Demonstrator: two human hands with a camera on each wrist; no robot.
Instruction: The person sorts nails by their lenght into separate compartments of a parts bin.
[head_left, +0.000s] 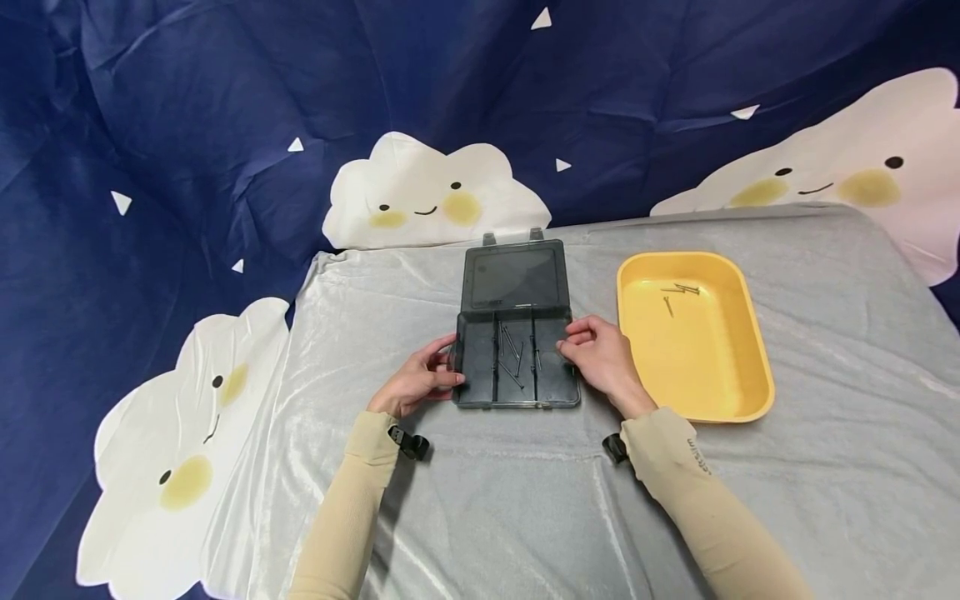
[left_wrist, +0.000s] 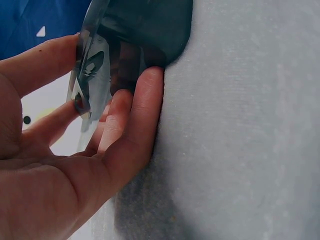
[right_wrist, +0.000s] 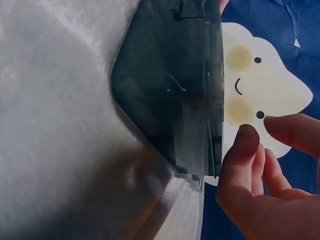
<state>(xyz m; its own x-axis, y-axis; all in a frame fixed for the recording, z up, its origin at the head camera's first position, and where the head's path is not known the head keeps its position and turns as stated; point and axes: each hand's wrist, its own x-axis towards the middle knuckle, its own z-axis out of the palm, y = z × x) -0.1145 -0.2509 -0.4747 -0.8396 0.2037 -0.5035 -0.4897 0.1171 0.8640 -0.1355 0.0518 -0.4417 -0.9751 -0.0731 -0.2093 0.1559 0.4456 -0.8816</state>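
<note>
"Smoke-grey translucent plastic: I have the compartment box (head_left: 476, 358) on the grey cloth (head_left: 510, 517), between both hands. Report the grip."

"Left hand (head_left: 415, 381): grasping. I see the box's left edge between its thumb and curled fingers, presumably to steady it. Right hand (head_left: 603, 358): released, at the box's right side. From my station I read loosely bent fingers, thumb and index tips apart, and nothing visible between them."

"Why does the lid (head_left: 516, 277) lie back?"

"It points away from the person. I judge this leaves all three compartments reachable. The slender nails or screws (head_left: 512, 375), too small for me to tell which, lie mostly in the middle one; one lies close to the right-hand divider."

"Surroundings and obstructions?"

"The yellow tray (head_left: 678, 367) is just right of the box, with several similar fasteners (head_left: 668, 307) toward its far end; I take the position as convenient for the right hand. Note: that hand covers part of the right compartment in my head view. A cloud-print curtain (head_left: 450, 75) hangs behind."
</note>
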